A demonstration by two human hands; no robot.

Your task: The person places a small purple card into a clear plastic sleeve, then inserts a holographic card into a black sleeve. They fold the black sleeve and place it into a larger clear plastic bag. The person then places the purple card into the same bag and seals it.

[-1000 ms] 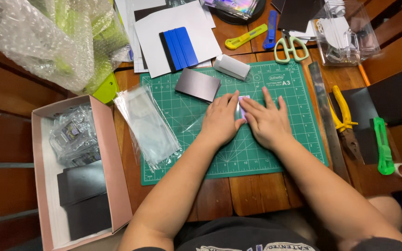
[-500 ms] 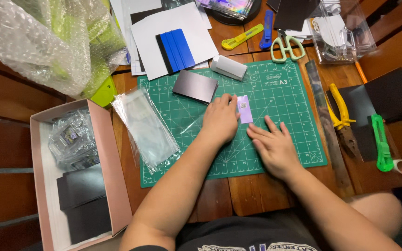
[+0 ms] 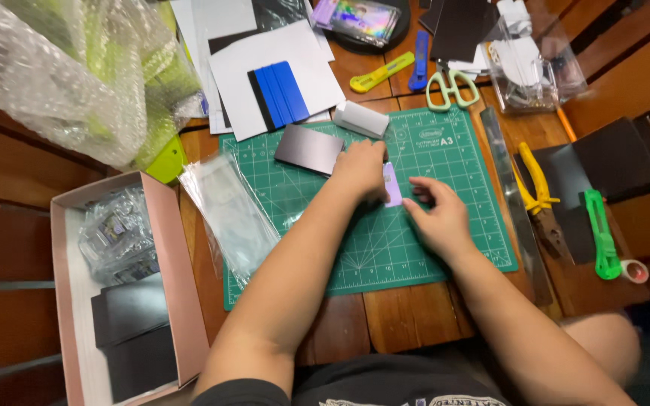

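I saw one green mat (image 3: 445,248), one blue scraper (image 3: 280,96), one pair of scissors (image 3: 453,89), one pink box (image 3: 178,293), and two yellow tools: a cutter (image 3: 382,73) and pliers (image 3: 537,184).

Cluttered wooden table (image 3: 408,319), warm light

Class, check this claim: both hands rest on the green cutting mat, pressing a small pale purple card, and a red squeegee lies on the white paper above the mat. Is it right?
One detail is wrong: the squeegee is blue, not red, as the head view shows. The rest stands: the left hand and right hand rest on the green cutting mat at the small pale purple card, and the squeegee lies on white paper above the mat.
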